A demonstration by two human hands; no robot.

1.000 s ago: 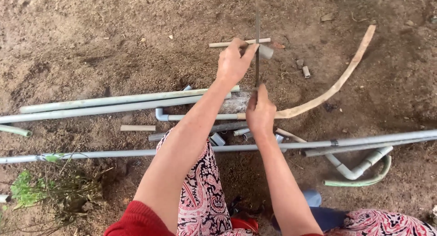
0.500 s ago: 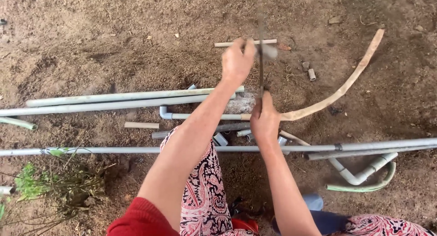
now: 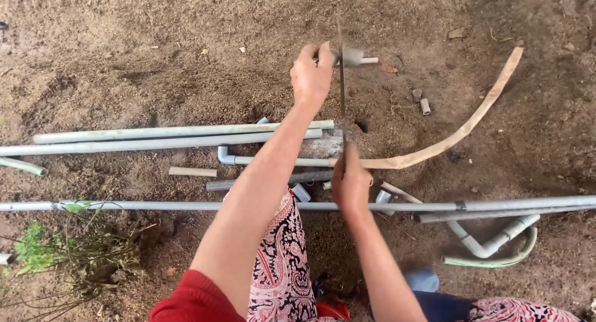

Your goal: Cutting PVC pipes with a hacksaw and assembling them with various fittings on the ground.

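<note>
Left hand (image 3: 312,74) grips one pipe fitting (image 3: 351,56); right hand (image 3: 351,180) grasps one saw blade (image 3: 341,74).

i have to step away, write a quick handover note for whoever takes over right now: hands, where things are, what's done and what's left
Left hand: raised, fingers closed on a short grey pipe piece held out over the dirt.
Right hand: lower down, gripping the near end of a thin saw blade that runs up across the pipe piece.
Around: long grey pipes on the ground to the left, a curved tan strip to the right, an elbow pipe assembly lower right.
Done: blade is set against the piece.
Left: no finished cut can be seen; the piece looks whole.
</note>
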